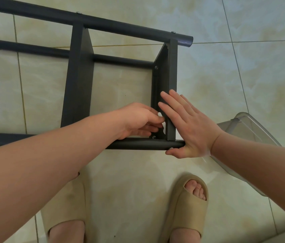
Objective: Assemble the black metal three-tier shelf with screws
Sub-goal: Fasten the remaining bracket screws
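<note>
Pale, marbled floor tiles (243,85) with thin grout lines fill the view. The black metal shelf (80,76) lies on its side on them, its long tubes running from the left edge to the middle. Two flat tiers stand on edge between the tubes.

The left hand (138,120) reaches inside the frame, against the inner face of the end tier (172,67). Its fingers are curled together and pinch a small white piece (161,115); I cannot tell what this piece is. Just below them a screw head (154,137) sits in the tier's lower corner, beside the near tube (138,143). Another screw (156,67) shows in the upper corner.

The right hand (189,127) lies flat on the outer side of the same tier, its fingers straight and slightly spread. Its thumb lies along the underside of the near tube's end.

A clear plastic container (253,130) lies on the floor behind the right wrist. Two feet in beige slippers (185,207) stand at the bottom of the view.
</note>
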A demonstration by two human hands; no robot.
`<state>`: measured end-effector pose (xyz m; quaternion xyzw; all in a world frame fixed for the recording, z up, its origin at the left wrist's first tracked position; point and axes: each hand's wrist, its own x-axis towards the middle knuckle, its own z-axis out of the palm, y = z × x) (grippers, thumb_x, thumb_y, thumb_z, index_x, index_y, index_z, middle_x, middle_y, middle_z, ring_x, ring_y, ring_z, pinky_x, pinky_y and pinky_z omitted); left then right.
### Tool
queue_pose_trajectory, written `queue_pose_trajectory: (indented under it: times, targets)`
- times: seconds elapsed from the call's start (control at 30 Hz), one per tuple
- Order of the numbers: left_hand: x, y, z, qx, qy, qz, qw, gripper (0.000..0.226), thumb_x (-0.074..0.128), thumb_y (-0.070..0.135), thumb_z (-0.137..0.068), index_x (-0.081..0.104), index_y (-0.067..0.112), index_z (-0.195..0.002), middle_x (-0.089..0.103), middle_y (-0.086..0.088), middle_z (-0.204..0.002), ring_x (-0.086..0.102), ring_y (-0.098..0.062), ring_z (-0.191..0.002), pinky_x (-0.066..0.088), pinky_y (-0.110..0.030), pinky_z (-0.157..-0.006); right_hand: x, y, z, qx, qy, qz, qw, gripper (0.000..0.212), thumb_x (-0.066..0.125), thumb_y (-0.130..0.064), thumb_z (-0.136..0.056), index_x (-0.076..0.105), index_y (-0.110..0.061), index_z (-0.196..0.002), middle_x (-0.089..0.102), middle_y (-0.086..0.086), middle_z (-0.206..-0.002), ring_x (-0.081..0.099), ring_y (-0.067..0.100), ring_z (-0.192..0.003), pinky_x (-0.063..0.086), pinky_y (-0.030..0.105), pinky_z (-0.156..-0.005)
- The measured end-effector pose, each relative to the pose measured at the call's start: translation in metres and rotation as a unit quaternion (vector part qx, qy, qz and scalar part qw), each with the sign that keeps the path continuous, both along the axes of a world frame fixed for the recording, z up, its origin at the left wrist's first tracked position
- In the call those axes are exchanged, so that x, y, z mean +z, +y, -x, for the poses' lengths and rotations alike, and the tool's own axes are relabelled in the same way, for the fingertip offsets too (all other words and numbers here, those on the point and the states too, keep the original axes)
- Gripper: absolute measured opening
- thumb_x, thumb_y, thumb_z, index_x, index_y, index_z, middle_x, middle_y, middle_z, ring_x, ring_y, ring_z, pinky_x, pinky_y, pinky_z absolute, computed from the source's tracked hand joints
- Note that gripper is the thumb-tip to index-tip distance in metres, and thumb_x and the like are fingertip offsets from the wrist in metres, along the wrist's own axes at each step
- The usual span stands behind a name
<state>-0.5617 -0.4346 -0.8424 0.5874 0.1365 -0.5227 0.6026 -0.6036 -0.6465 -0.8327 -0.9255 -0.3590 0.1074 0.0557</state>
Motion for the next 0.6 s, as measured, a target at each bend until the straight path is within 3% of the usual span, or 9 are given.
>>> queue_pose_trajectory:
  times: [0.33, 0.6]
  targets:
    - [0.0013, -0.0015, -0.0010, 0.040, 0.002, 0.010, 0.999, 0.018, 0.070, 0.020, -0.092, 0.065, 0.014, -0.108, 0.077, 0.001, -0.083, 0.074, -0.011, -0.079, 0.055, -0.024, -0.068, -0.0003, -0.0004, 0.0003, -0.001, 0.001, 0.006, 1.000, 0.114, 0.046, -0.081, -0.083, 0.021, 0.000, -0.159, 0.009, 0.019, -0.168, 0.002, 0.035, -0.157, 0.016, 0.055, -0.125]
    - [0.0014, -0.0016, 0.0006, 0.010, 0.001, 0.014, 1.000, 0.010, 0.071, 0.019, -0.092, 0.065, 0.015, -0.098, 0.077, -0.002, -0.084, 0.074, -0.014, -0.082, 0.055, -0.027, -0.071, -0.0005, -0.0009, 0.0001, 0.000, -0.001, 0.005, 1.000, 0.115, 0.046, -0.081, -0.084, 0.020, 0.002, -0.159, 0.009, 0.019, -0.168, 0.002, 0.035, -0.157, 0.017, 0.055, -0.125]
